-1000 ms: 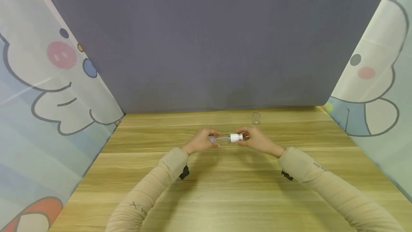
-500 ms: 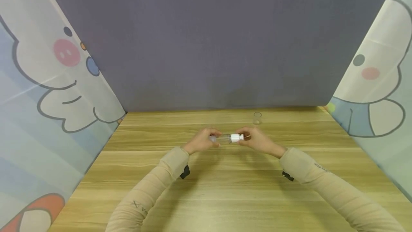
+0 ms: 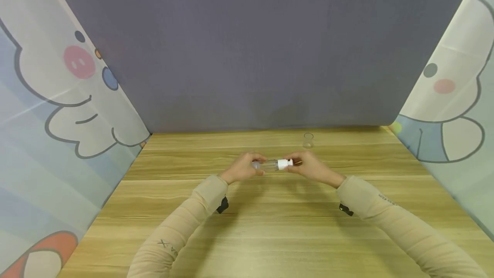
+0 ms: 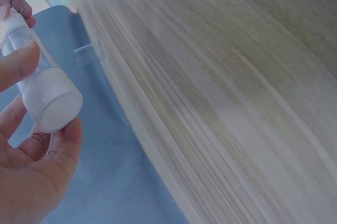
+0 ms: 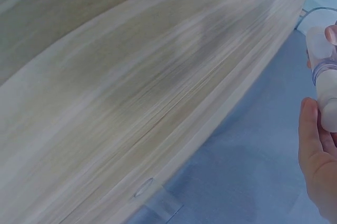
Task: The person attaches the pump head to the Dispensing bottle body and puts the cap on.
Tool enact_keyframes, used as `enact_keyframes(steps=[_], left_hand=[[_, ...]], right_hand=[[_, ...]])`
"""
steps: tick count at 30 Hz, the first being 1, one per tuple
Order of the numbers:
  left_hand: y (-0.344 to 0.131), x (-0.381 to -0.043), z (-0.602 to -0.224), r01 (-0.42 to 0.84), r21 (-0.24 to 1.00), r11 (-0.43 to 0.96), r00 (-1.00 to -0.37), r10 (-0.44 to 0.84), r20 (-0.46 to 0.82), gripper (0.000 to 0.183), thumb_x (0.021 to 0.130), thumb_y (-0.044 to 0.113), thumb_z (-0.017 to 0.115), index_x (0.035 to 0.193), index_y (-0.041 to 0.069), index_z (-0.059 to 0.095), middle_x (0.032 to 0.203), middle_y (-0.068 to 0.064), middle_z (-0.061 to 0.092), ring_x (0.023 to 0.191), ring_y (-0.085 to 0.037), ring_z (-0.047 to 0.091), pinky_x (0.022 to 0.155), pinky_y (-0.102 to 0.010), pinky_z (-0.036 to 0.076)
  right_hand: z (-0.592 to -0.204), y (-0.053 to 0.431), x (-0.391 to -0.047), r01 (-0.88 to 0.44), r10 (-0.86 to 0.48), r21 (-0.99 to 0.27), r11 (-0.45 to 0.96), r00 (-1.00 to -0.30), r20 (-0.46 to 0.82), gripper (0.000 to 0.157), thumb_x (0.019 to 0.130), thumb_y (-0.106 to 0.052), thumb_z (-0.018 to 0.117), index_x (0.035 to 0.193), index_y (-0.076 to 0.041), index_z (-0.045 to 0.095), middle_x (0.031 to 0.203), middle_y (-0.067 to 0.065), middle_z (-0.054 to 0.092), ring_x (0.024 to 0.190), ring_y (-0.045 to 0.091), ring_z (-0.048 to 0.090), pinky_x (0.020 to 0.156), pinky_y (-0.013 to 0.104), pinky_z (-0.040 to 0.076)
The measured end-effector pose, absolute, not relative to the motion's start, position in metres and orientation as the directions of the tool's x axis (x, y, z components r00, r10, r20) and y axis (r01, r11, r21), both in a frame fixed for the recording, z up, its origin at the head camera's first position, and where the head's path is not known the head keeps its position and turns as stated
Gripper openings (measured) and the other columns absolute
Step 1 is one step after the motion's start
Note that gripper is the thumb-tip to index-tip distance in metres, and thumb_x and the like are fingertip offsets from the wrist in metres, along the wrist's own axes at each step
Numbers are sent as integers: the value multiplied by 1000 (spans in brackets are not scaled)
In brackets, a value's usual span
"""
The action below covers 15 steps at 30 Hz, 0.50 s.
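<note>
A small clear pump bottle (image 3: 270, 165) with a white collar lies sideways between my two hands, over the middle of the table. My left hand (image 3: 244, 167) grips its base end; in the left wrist view the thumb and fingers wrap around the whitish bottom (image 4: 52, 100). At the other end my right hand (image 3: 308, 167) pinches the white pump head (image 3: 284, 164). From the right wrist, the white collar (image 5: 327, 83) shows beside the right fingers (image 5: 309, 129). A clear cap (image 3: 308, 140) stands on the table behind the right hand.
The wood-grain table (image 3: 247, 235) reaches back to a grey-purple panel (image 3: 247, 55). Curtains with cartoon prints, one on the left (image 3: 46, 140) and one on the right (image 3: 455, 149), flank it.
Both hands keep their hold on the bottle, with only a tiny shift of the right fingers at the pump head. The head view has moved slightly. The clear cap stays in place.
</note>
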State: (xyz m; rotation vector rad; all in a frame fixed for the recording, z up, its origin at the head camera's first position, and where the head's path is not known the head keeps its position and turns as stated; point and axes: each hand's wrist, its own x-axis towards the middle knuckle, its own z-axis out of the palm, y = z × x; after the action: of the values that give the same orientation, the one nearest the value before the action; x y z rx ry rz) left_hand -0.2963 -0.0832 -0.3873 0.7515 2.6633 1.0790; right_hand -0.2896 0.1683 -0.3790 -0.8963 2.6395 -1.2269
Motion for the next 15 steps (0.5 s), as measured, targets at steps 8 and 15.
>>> enact_keyframes(steps=[8,15], left_hand=[[-83,-295,-387,388,693,608,-858,513,30,43,91,5,74,132,-2,63,130,-17,62,116,-33,59,91,-38,54],[-83,-294,-387,389,694,606,-859,511,35,43,91,4,74,132,-3,62,129,-17,62,113,-31,60,88,-37,54]], right_hand=[[-377,170,-290,-444,-541,-730,519,-832,121,37,94,-11,71,122,13,64,103,18,69,94,32,67,76,39,58],[-375,169,-288,-407,-530,-741,534,-844,82,43,96,-19,69,126,12,62,107,19,68,97,30,66,78,40,56]])
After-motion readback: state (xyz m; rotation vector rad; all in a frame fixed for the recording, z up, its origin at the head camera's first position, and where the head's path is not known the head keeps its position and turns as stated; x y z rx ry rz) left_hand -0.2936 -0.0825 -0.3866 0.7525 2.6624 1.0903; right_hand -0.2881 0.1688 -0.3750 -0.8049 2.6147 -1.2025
